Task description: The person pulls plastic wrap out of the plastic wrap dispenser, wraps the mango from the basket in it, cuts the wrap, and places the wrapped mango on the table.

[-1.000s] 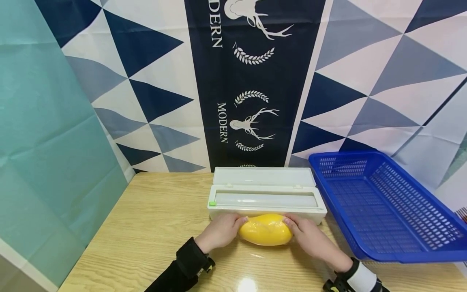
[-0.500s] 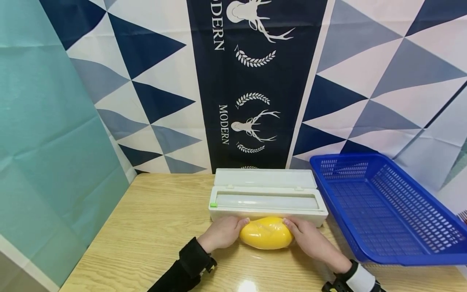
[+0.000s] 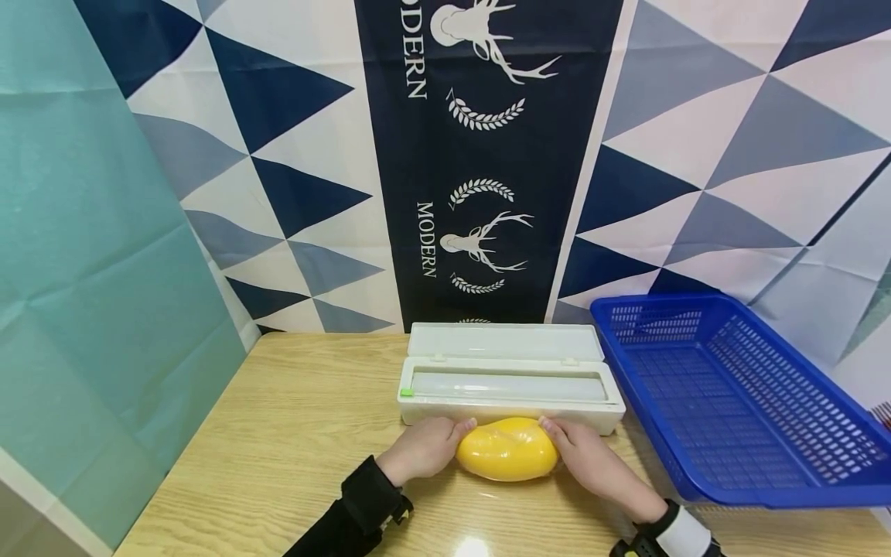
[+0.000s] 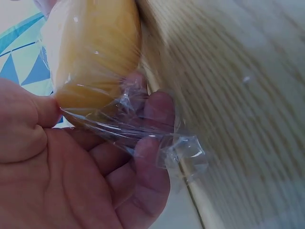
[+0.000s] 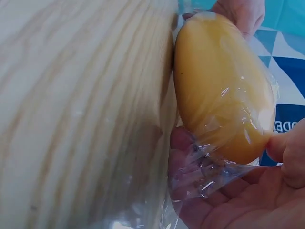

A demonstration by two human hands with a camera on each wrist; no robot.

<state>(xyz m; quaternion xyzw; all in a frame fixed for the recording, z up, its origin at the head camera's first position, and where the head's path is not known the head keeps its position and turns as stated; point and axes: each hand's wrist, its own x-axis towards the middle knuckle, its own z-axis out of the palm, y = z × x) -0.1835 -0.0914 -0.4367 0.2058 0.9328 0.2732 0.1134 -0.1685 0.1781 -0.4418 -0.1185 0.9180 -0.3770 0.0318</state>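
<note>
A smooth yellow mango [image 3: 508, 450], long and rounded, is wrapped in clear cling film [image 4: 188, 152] that shines and wrinkles at its ends. My left hand [image 3: 426, 447] holds its left end, thumb on top and fingers curled beneath. At the opposite end, my right hand [image 3: 581, 456] grips in the same way. Loose film lies across the fingers in both wrist views. Just behind the mango stands a white cling film dispenser [image 3: 511, 410] with its lid [image 3: 504, 340] raised and a film roll [image 3: 508, 384] inside.
A blue perforated plastic basket [image 3: 696, 425] stands to the right of the dispenser. The pale wooden table [image 3: 299, 418] reaches left toward a teal sheet [image 3: 104, 271]. A patterned cloth [image 3: 480, 155] hangs behind the table.
The mango has turned slightly between my hands, so its film creases sit differently and a smoother side shows. Both hands keep their hold. The head view has shifted a little.
</note>
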